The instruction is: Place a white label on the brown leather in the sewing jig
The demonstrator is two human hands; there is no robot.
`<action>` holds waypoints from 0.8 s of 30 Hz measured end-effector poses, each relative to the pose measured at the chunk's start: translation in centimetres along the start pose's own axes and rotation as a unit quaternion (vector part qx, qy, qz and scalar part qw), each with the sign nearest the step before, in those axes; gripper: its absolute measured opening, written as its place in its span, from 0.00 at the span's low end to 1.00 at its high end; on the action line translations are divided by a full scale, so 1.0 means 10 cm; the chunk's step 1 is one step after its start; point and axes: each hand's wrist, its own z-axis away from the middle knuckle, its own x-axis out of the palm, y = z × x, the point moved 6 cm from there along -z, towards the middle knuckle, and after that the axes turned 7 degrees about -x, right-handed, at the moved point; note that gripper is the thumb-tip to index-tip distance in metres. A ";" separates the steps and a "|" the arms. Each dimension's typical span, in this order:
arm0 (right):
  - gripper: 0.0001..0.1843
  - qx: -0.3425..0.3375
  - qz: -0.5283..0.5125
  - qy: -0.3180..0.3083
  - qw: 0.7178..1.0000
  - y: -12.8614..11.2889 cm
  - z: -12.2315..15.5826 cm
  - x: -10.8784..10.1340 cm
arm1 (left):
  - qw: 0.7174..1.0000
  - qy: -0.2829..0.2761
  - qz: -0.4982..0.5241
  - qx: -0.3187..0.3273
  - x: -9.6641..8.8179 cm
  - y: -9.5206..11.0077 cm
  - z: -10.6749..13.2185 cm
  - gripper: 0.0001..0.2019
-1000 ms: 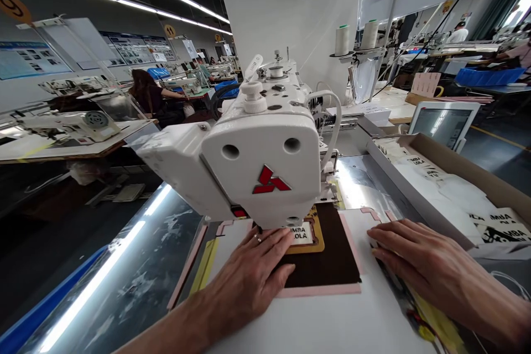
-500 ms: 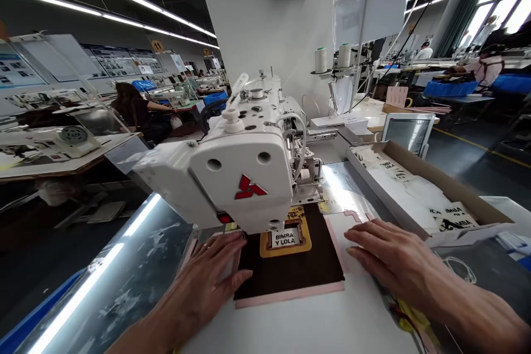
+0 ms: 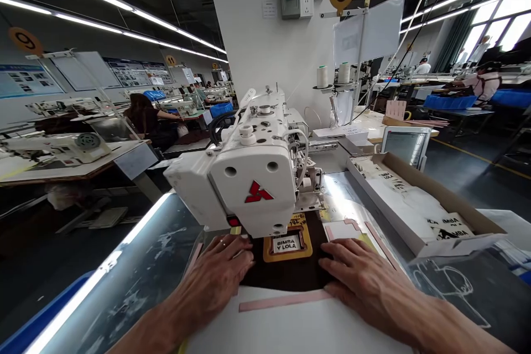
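A white sewing machine head [image 3: 253,193] with a red three-diamond logo hangs over a dark brown panel [image 3: 286,272]. On the panel sits a gold-framed label reading BIMBA Y LOLA [image 3: 287,244], right below the machine's front. My left hand [image 3: 215,270] lies flat on the panel's left side, a ring on one finger. My right hand [image 3: 360,282] lies flat on its right side. Neither hand grips anything. A pink strip [image 3: 284,301] runs across the white template plate [image 3: 290,326] nearer me. The needle area is hidden behind the machine head.
A cardboard tray [image 3: 452,204] of white printed pieces stands to the right, beside a screen [image 3: 405,146]. Thread cones [image 3: 332,74] stand behind the machine. Glossy table surface [image 3: 136,260] lies to the left. Co-workers sit at other machines on both sides.
My hands have come closer together, the right one moving left onto the dark panel. The panel and label now sit nearer the machine, and the view has tilted up.
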 end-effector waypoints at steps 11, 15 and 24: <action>0.09 -0.034 0.005 -0.010 0.999 -0.02 -0.16 0.02 | 0.999 -0.043 0.014 0.017 0.04 0.12 0.06 0.12; 0.04 -0.017 0.013 -0.002 1.000 0.05 -0.21 0.01 | 0.999 -0.043 0.012 0.018 0.09 0.06 0.06 0.11; 0.11 -0.076 0.007 -0.015 0.997 -0.21 -0.22 0.09 | 1.000 -0.010 -0.001 0.011 0.04 -0.11 0.08 0.14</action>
